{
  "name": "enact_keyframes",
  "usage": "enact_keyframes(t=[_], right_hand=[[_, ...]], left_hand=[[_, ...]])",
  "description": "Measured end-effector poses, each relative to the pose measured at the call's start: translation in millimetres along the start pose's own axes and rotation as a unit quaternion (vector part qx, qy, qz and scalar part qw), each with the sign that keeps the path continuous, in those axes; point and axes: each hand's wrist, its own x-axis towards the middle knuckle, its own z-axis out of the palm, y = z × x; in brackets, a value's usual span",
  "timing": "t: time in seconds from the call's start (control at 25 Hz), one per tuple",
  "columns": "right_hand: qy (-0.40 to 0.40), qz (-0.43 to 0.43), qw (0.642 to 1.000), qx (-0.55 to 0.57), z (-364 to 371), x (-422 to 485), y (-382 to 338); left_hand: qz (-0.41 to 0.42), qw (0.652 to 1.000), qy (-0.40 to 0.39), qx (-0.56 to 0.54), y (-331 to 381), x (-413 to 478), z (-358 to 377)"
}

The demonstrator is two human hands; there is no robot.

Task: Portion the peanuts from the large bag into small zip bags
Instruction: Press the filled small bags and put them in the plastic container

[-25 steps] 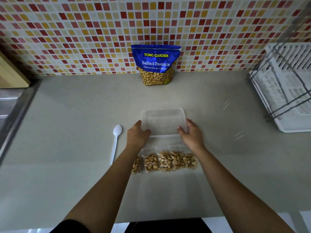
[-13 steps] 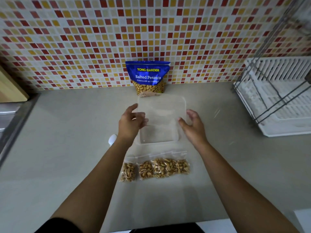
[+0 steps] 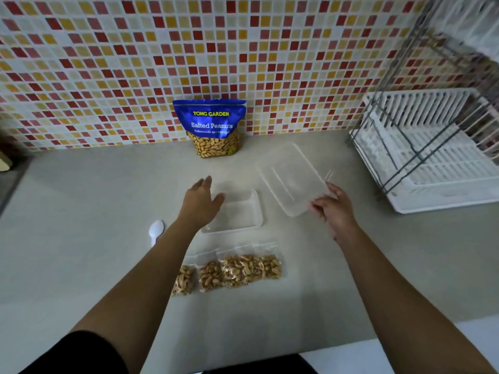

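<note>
**Lid off the tub, peanuts bagged nearby**

Left hand lies on the clear tub, fingers spread straight. Right hand, fingers curled, pinches the lid just right of the tub. The peanut bag stands behind the tub against the tiled wall. Filled zip bags lie in front, a spoon to the left, and a dish rack far right on the grey tabletop.

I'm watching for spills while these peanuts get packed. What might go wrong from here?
The right hand pinches the clear lid by one corner only, so it may slip or clatter down. The filled zip bags lie close against the left arm; drawing it back could sweep them aside. The white spoon, on that arm's other side, could get knocked too.
</note>
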Motion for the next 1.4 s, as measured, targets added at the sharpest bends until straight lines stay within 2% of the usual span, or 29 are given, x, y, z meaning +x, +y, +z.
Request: enact_keyframes(t=[0.08,0.16,0.28,0.4,0.56,0.68,0.72,0.8,0.88,1.0,1.2,1.4], right_hand=[[0.051,0.027,0.997,-0.044,-3.1,3.4,20.6],[0.086,0.049,0.992,-0.073,-2.6,6.3,37.8],[0.124,0.058,0.985,-0.103,6.2,9.6,56.3],[0.143,0.016,0.958,-0.247,9.5,9.2,65.8],[0.127,-0.010,0.915,-0.384,12.9,3.9,63.6],[0.130,-0.013,0.845,-0.519,14.3,-4.7,62.2],[0.118,-0.015,0.836,-0.536,15.8,-10.3,62.6],[0.073,-0.038,0.830,-0.551,20.0,-23.6,68.1],[-0.009,-0.034,0.822,-0.568,21.1,-45.2,83.1],[-0.066,-0.013,0.839,-0.540,20.1,-65.6,108.2],[-0.043,-0.029,0.874,-0.483,21.2,-63.9,114.4],[-0.016,-0.104,0.886,-0.452,15.0,-65.4,120.0]], left_hand=[[-0.053,0.997,-0.004,0.051,-19.0,-8.1,16.1],[-0.101,0.994,-0.009,0.047,-30.4,-13.5,25.5],[-0.112,0.992,-0.022,0.045,-33.0,-18.2,33.9],[-0.112,0.993,-0.021,0.045,-32.5,-21.2,38.3],[-0.112,0.992,-0.015,0.048,-32.1,-21.7,41.2],[-0.110,0.993,-0.007,0.036,-30.7,-20.2,43.0],[-0.111,0.993,-0.006,0.034,-31.3,-20.5,43.9],[-0.120,0.992,-0.007,0.027,-34.0,-22.2,44.5],[-0.125,0.992,-0.013,0.022,-36.0,-24.5,45.1],[-0.117,0.993,-0.017,0.029,-37.4,-23.9,43.6],[-0.103,0.994,-0.026,0.033,-40.2,-24.4,41.6],[-0.097,0.995,-0.017,0.022,-42.4,-25.0,43.4]])
